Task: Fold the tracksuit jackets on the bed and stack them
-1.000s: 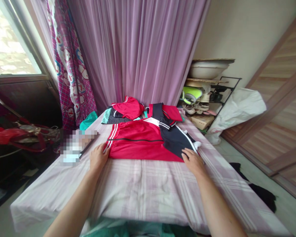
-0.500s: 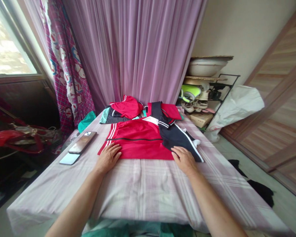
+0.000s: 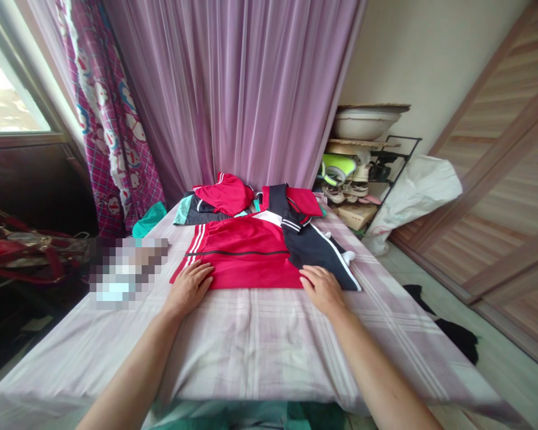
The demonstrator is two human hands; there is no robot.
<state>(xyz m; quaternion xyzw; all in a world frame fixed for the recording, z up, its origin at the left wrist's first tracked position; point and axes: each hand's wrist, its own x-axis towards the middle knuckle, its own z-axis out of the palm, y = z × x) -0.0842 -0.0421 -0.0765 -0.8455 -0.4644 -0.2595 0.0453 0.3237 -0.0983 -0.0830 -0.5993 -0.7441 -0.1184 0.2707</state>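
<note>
A red, white and navy track jacket (image 3: pixel 244 239) lies flat on the table (image 3: pixel 251 346), with its navy sleeve folded over at the far right part. My left hand (image 3: pixel 190 285) rests on the jacket's near left corner, by the white stripes, fingers stretched out flat. On the near right part, where red meets navy, lies my right hand (image 3: pixel 321 286), its fingers extended too. Neither hand grips the cloth. Behind the jacket are a crumpled red garment (image 3: pixel 226 194) on dark and teal cloth, and a folded red garment (image 3: pixel 305 202).
A pixelated patch (image 3: pixel 130 272) covers items at the table's left. Teal cloth (image 3: pixel 150 220) hangs at the left edge. Purple curtains (image 3: pixel 233 89) close off the back. To the right stand a shoe rack (image 3: pixel 358 173) with a basin (image 3: pixel 365 122), and a white sack (image 3: pixel 416 191).
The whole view has shifted slightly, so the scene sits further left. Both hands stay flat on the jacket. A phone and a pale item at the left are now blurred out.
</note>
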